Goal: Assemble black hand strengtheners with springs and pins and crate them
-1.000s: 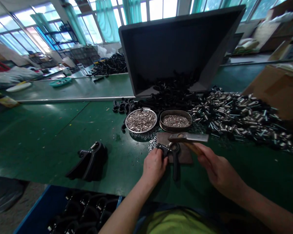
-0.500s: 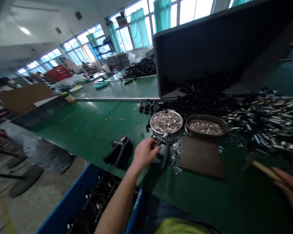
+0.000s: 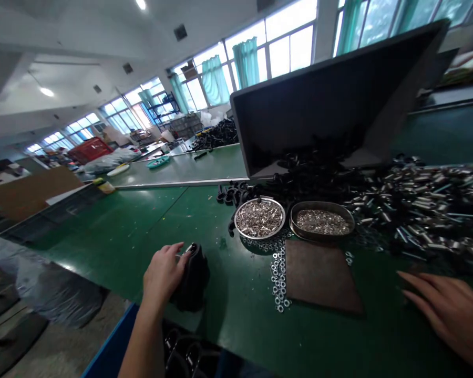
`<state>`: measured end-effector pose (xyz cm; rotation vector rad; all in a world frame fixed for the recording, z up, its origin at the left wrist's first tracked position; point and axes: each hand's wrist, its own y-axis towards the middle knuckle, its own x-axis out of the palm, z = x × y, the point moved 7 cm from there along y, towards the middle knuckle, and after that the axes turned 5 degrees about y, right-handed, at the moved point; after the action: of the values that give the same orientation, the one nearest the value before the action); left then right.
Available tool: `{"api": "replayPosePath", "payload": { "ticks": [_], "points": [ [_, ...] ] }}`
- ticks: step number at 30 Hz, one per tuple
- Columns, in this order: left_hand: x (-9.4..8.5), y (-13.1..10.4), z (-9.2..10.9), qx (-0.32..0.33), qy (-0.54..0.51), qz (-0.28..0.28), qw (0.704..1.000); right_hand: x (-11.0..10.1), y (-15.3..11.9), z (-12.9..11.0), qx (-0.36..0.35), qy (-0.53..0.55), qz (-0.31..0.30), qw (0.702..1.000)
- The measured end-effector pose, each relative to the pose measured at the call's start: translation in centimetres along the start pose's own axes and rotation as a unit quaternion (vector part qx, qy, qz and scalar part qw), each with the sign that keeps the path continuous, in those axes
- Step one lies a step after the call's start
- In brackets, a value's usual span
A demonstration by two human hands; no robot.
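Note:
My left hand (image 3: pixel 161 275) is closed at the side of a stack of black curved plastic parts (image 3: pixel 195 286) standing near the bench's front edge; a shiny metal pin shows at the top, by my fingertips. My right hand (image 3: pixel 445 310) lies low over the bench at the right, fingers stretched out and slightly apart, with nothing visible in it. A small dark shape by its fingertips is too dim to name. Between my hands lies a brown square plate (image 3: pixel 319 275), with loose metal nuts (image 3: pixel 278 281) scattered along its left side.
Behind the plate stand a round dish of small metal pins (image 3: pixel 238 223) and an oval tin of small metal pieces (image 3: pixel 323 235). Metal sleeves (image 3: pixel 437 205) heap up at the right. A large black bin (image 3: pixel 319 110) lies tipped behind. A blue crate (image 3: pixel 114 346) holds black parts below the bench.
My left hand has moved left with the black forked part from beside the dish to the stack. My right hand has let go of the hammer, and its fingers have straightened. The view has shifted.

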<state>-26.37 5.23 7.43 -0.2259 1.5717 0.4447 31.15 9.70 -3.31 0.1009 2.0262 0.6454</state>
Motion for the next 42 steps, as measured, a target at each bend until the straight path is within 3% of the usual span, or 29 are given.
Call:
{"api": "replayPosePath", "payload": {
  "ticks": [2,6,9,12,15,20,25,27,29,31,34,36,39,40,42],
  "points": [
    [-0.7,1.6,6.0,0.091,-0.053,0.013,0.994,0.3,0.7,-2.1,-0.062,-0.054,-0.014,0.997],
    [-0.4,5.4,20.8,0.284,-0.105,0.003,0.953,1.0,1.7,-4.6,-0.11,-0.084,-0.021,0.99],
    [1.2,8.9,29.7,0.336,-0.099,-0.003,0.937,1.2,2.1,-5.4,-0.123,-0.083,-0.013,0.989],
    [3.2,12.1,35.1,0.341,-0.083,-0.005,0.936,0.8,2.5,-5.7,-0.135,-0.087,0.008,0.987],
    [5.0,14.2,37.4,0.331,-0.064,-0.016,0.941,0.4,2.8,-5.4,-0.139,-0.09,0.02,0.986],
    [5.5,15.6,37.9,0.323,-0.075,-0.019,0.943,-0.4,3.1,-4.5,-0.121,-0.065,0.001,0.991],
    [2.3,16.5,36.0,0.308,-0.157,0.032,0.938,-1.4,5.5,-2.4,-0.036,-0.05,-0.052,0.997],
    [0.3,16.2,34.5,0.278,-0.26,0.066,0.922,-1.5,7.4,-1.2,-0.004,-0.07,-0.071,0.995],
    [-1.4,15.4,32.1,0.211,-0.457,0.078,0.861,-1.4,9.6,0.3,0.039,-0.119,-0.086,0.988],
    [-1.6,14.1,29.5,0.107,-0.67,0.038,0.733,-1.1,11.9,1.8,0.087,-0.171,-0.084,0.978],
    [-0.5,10.8,26.9,-0.03,-0.84,-0.077,0.537,-0.1,14.6,3.1,0.133,-0.206,-0.069,0.967],
    [0.4,8.2,25.0,-0.105,-0.879,-0.12,0.45,0.9,15.5,3.6,0.15,-0.207,-0.074,0.964],
    [2.5,4.2,21.9,-0.188,-0.888,-0.155,0.39,1.8,15.9,4.1,0.165,-0.186,-0.083,0.965],
    [3.2,2.9,20.9,-0.195,-0.886,-0.159,0.39,1.8,15.9,4.2,0.168,-0.175,-0.082,0.967],
    [4.6,0.8,18.9,-0.18,-0.869,-0.144,0.438,1.3,15.7,4.3,0.174,-0.148,-0.069,0.971]
  ]
}}
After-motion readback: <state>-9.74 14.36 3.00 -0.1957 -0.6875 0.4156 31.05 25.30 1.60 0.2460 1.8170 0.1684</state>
